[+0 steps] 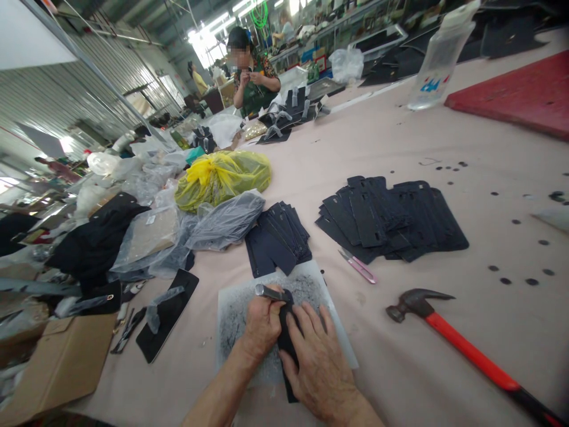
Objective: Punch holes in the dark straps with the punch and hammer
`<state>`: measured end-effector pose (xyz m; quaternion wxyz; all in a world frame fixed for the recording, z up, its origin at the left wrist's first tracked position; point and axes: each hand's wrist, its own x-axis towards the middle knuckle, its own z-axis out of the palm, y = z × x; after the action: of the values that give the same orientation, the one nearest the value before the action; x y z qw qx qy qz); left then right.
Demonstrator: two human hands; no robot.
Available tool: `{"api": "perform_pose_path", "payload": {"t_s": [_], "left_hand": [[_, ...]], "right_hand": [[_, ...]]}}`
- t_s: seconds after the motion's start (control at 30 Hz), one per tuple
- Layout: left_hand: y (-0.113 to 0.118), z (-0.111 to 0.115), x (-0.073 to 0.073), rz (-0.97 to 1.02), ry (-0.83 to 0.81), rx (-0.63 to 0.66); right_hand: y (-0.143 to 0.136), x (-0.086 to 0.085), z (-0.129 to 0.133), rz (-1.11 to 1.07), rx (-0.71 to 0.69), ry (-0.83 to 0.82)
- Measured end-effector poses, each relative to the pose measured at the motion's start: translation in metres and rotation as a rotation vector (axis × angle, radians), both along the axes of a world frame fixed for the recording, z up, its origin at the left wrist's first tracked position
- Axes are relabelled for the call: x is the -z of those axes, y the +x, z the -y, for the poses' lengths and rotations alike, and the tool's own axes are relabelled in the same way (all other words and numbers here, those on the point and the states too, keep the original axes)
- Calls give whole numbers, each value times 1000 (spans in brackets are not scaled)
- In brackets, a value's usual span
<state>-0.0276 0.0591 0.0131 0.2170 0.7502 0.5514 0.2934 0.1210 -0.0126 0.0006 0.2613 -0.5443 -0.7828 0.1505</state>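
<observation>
My left hand point(260, 326) is closed around a metal punch point(269, 292), which leans over the top end of a dark strip of material point(287, 337). My right hand point(317, 356) lies on that strip with fingers stretched out, pressing it down. Under both is a pale, scuffed cutting board point(231, 308); the punch's lower tip is hidden by my fingers. Just beyond the board lies a fanned stack of dark pieces point(275, 237). To the right are a larger pile of dark pieces point(382, 219), pink thread snips point(359, 265) and a claw hammer point(471, 350) with a red handle.
A yellow plastic bag point(222, 175) and clear bags crowd the left. A cardboard box point(62, 356) stands at the lower left, near a black flat piece point(168, 314). A clear bottle point(438, 59) and red board point(520, 92) sit far right. A co-worker point(253, 77) is across the table.
</observation>
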Motion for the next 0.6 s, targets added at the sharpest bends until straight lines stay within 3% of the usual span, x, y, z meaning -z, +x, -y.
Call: {"api": "perform_pose_path", "payload": {"t_s": [0.2,0.3,0.37,0.47,0.6], "left_hand": [[2,1,3,52,11,-34],[2,0,2,59,17,-24],[1,0,2,57,23,-9],[0,0,4,61,32,2],[-2,1,7,46,43,-13]], "right_hand": [[2,-8,1,-107,-18,-39],[24,-16,1,-230,37,7],[55,-19,2,-241,166,84],[120,-12,9,-86,390,158],[204,24,37,265,508,-38]]}}
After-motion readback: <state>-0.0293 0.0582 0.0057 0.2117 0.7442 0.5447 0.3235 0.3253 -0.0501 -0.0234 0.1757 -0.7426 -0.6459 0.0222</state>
